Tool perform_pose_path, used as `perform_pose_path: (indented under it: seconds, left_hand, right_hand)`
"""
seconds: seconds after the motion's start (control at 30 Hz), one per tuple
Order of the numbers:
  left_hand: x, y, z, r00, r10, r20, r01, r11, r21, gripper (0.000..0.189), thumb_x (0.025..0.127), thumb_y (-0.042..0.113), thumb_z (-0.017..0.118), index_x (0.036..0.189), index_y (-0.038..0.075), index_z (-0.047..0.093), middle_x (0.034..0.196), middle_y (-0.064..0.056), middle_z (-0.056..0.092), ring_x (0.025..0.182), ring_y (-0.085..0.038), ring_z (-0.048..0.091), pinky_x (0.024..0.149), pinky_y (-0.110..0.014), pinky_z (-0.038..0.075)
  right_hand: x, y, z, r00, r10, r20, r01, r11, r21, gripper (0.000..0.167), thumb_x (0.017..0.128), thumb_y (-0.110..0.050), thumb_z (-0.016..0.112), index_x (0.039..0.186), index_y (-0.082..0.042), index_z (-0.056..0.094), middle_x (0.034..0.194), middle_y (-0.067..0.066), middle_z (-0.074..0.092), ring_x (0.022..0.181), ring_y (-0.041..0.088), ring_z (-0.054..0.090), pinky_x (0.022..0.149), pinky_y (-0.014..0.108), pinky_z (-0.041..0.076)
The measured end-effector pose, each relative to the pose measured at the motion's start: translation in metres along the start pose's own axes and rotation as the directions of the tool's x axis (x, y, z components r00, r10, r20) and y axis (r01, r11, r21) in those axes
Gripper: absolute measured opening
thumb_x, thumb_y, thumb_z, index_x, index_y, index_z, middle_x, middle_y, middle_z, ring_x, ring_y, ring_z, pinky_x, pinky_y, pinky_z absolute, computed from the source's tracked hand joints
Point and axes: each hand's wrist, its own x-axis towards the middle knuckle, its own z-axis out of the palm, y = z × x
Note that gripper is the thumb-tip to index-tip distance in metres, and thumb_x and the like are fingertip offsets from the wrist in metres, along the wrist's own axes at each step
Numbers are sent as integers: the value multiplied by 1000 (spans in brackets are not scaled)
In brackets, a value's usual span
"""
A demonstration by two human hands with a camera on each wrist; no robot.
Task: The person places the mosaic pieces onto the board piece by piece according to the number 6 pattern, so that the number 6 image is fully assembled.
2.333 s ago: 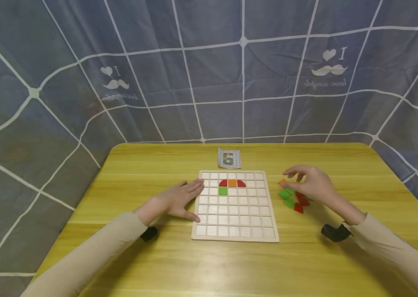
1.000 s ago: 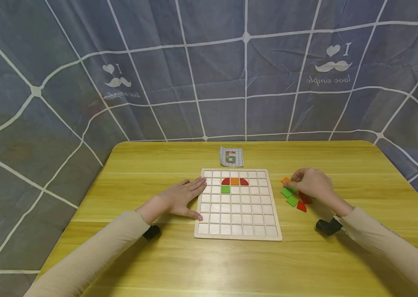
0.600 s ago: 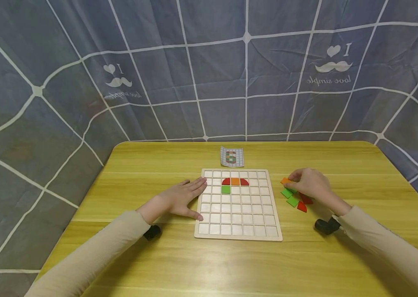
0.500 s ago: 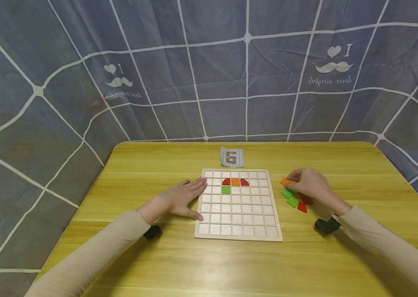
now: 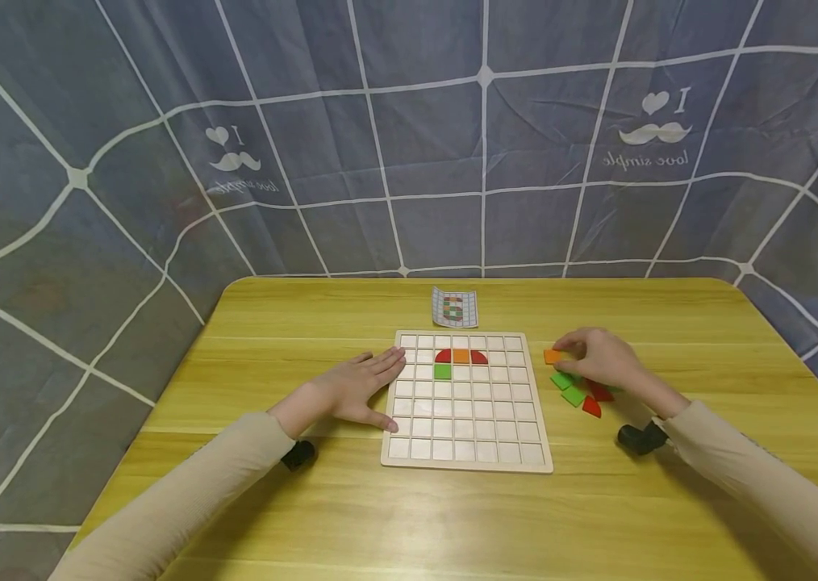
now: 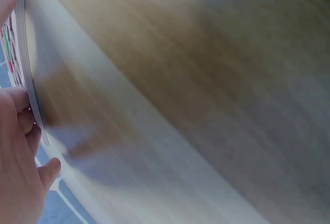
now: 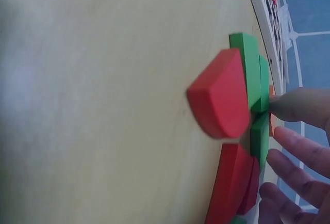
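Observation:
My left hand [image 5: 354, 389] lies flat with spread fingers on the left edge of the pale wooden grid board [image 5: 467, 457]. Seated in the board are two red quarter-round tiles, an orange square tile [image 5: 461, 356] between them, and a green square tile [image 5: 442, 371] below the left red one. To the right of the board, my right hand [image 5: 601, 357] pinches another orange square tile [image 5: 551, 357] between thumb and index finger, at table level. Loose green tiles [image 6: 6, 41] cannot be told apart in the left wrist view; the right wrist view shows green tiles [image 7: 247, 69] beside the fingers.
Below the right hand lie loose green tiles [image 5: 572, 395] and red tiles [image 5: 592, 407], partly covered by it. A small printed pattern card [image 5: 455, 309] sits behind the board. A grey curtain [image 5: 423, 161] with white lines hangs around the wooden table [image 5: 452, 524].
My right hand has come down from above the pile and taken hold of the orange tile, which has turned and slid slightly left. My left hand has stayed on the board.

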Motion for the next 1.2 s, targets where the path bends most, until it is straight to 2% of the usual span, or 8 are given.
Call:
perform_pose_path:
  seconds: [0.33, 0.63, 0.9, 1.2]
  left_hand:
    - [0, 1, -1, 1000, -6, 8, 6, 1000, 4, 106, 83, 73, 51, 156, 10, 6, 163, -7, 1, 151, -21, 3, 122, -45, 12]
    - [1, 2, -2, 1000, -5, 13, 4, 1000, 6, 106, 83, 73, 50, 156, 10, 5, 163, -6, -1, 151, -21, 2, 122, -45, 12]
    - [1, 2, -1, 1000, -3, 11, 3, 1000, 2, 106, 83, 73, 51, 156, 10, 5, 163, -7, 0, 151, -21, 3, 122, -45, 12]
    - [0, 1, -1, 1000, -12, 15, 12, 1000, 3, 106, 83, 72, 52, 156, 10, 6, 163, -7, 0, 151, -21, 2, 122, -46, 11]
  right_hand:
    - [-1, 4, -4, 1000, 4, 28, -5, 1000, 22, 36, 82, -31, 75, 109, -6, 72, 104, 14, 72, 90, 29, 67, 78, 47, 54]
    - [-1, 6, -6, 1000, -7, 21, 6, 1000, 21, 38, 81, -36, 77, 105, -8, 74, 104, 14, 71, 91, 28, 66, 79, 47, 52]
    - [-1, 7, -4, 1000, -12, -5, 12, 1000, -9, 33, 80, -34, 77, 102, -9, 75, 98, 10, 72, 84, 22, 65, 72, 40, 53]
    - [1, 3, -4, 999, 1, -34, -2, 999, -34, 38, 79, -39, 76, 102, -8, 75, 94, 8, 73, 77, 18, 65, 62, 32, 50]
